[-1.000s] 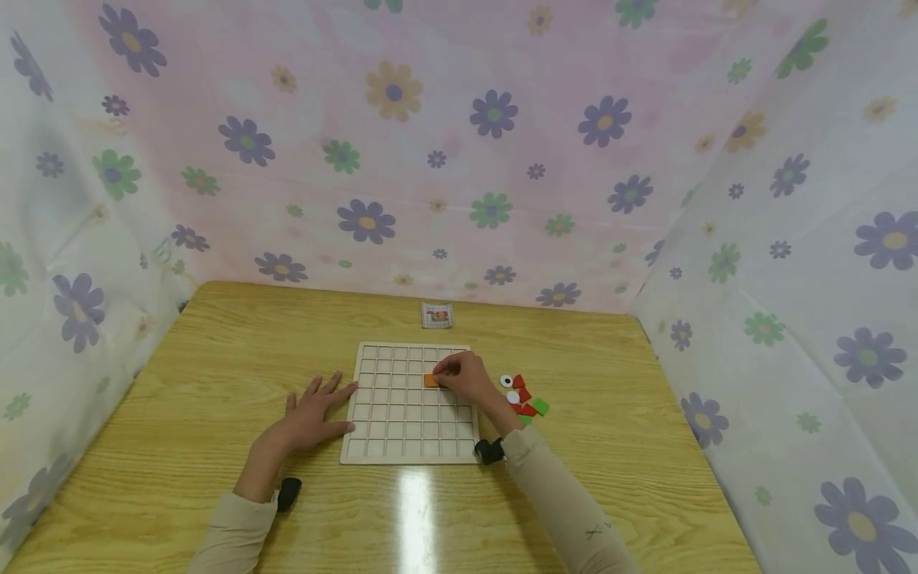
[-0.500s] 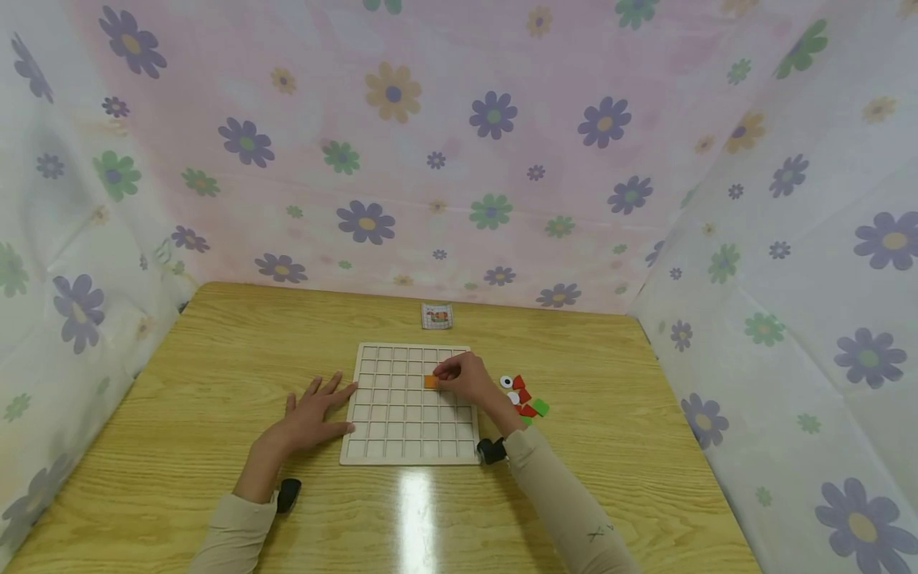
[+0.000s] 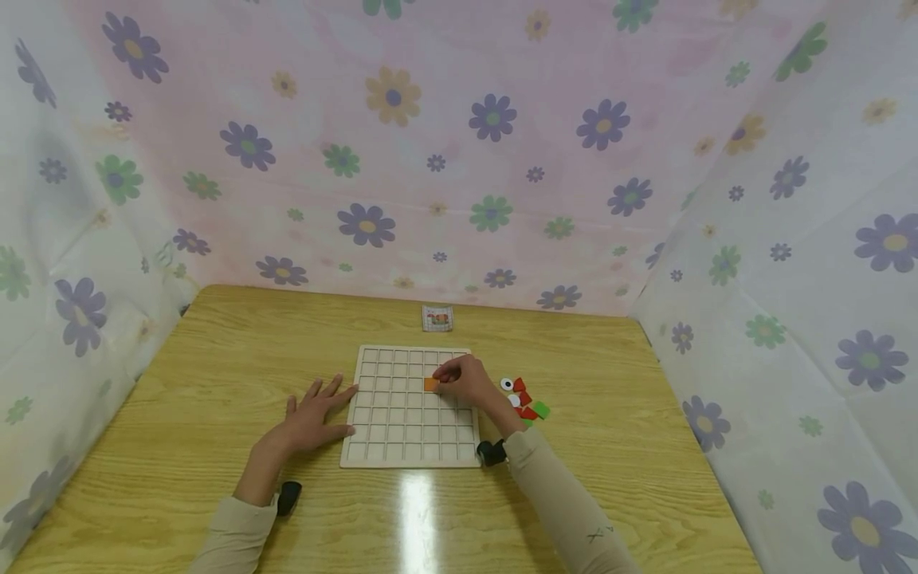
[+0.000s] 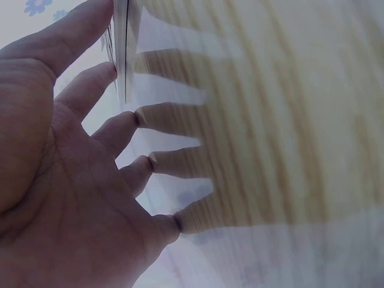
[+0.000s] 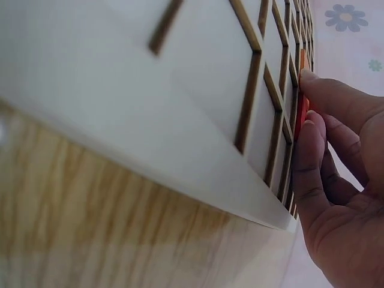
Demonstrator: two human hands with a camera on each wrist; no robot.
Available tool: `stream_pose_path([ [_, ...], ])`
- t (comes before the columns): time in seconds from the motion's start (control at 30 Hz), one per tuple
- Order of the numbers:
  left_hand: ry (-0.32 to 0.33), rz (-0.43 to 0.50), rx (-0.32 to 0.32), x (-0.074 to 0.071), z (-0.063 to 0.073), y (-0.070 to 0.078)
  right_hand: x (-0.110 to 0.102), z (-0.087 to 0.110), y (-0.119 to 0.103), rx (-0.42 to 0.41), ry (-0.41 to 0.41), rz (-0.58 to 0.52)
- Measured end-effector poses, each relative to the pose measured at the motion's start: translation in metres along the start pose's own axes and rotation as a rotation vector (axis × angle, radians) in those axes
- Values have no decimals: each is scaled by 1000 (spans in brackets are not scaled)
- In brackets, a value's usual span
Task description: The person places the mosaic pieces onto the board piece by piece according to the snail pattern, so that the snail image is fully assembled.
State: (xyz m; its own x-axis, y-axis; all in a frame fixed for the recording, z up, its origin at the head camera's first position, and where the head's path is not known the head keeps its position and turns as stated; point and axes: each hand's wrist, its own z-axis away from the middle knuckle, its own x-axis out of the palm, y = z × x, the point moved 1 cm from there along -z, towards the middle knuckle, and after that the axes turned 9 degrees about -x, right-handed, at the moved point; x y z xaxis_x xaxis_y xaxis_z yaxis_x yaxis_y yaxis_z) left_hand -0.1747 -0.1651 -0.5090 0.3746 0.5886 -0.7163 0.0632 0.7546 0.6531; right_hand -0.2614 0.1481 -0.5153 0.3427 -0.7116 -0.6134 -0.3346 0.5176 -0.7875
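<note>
Neither hand is visibly moving since earlier, right hand (image 3: 466, 380) is pinching a reddish piece (image 5: 300, 115) beside an orange tile (image 3: 430, 384), left hand (image 3: 307, 422) is touching a gridded board (image 3: 396, 416), fingers spreading wide

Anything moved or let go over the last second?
Nothing visibly; only the head view has tipped up slightly. The right hand stays at the orange tile on the grid board, the left hand at its left edge; the loose pieces and picture card lie unmoved.
</note>
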Motion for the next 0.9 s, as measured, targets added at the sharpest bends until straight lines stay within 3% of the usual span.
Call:
stream_pose_path([
  [0.3,-6,5,-2,1,0,0,-2,1,3,-27,-5,-32],
  [0.63,-1,9,2,0,2,0,-21,15,-5,-34,6,-234],
  [0.9,0,11,12,1,2,0,-31,38,8,23,24,-211],
])
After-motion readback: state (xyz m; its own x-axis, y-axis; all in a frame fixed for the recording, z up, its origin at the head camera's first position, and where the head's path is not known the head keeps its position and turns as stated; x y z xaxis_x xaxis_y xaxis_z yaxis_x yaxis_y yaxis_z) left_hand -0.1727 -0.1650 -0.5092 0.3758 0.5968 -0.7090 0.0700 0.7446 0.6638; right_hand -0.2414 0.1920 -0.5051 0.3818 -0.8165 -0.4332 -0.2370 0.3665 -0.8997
